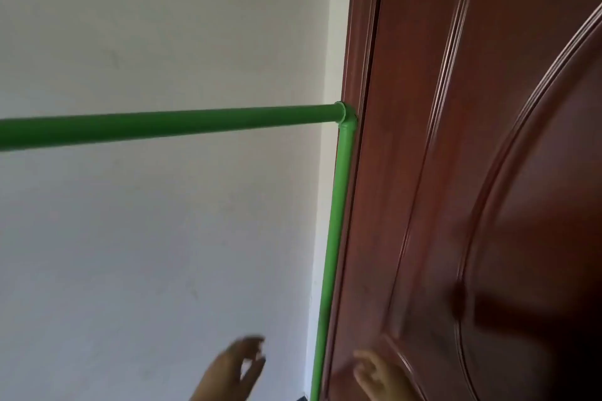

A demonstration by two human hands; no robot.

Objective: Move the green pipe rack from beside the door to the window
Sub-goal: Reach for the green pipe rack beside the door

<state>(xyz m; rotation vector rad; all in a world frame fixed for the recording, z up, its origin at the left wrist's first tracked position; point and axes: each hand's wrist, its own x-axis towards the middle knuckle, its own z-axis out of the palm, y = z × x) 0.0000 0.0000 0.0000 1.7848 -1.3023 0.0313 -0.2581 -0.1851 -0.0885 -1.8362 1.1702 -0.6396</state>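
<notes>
Nearest the camera, at the lower edge, both hands are raised and blurred. The left hand (233, 368) has its fingers (252, 343) loosely spread in front of the white wall (146, 238), holding nothing. The right hand (374, 374) lies over the brown wooden door (488, 172), fingers slightly apart and likewise empty; whether it touches the panel cannot be told.

Between the two hands rises the upright (335, 221) of the green pipe rack (163, 127), standing just beside the door's edge. At its top an elbow joint (345, 115) turns into the horizontal bar, which runs leftward out of view. The rack has not yet been gripped and remains at its starting place; the window is not visible.

Probable risks:
- The upright sits close against the door, so a careless lift or swing could knock the joint against the wood and mark it.
- A one-handed grip on so long a frame may let the far end, unseen here, tilt and scrape the wall.
- The feet of the rack and the floor are hidden, so anything that might catch them cannot be judged.
</notes>
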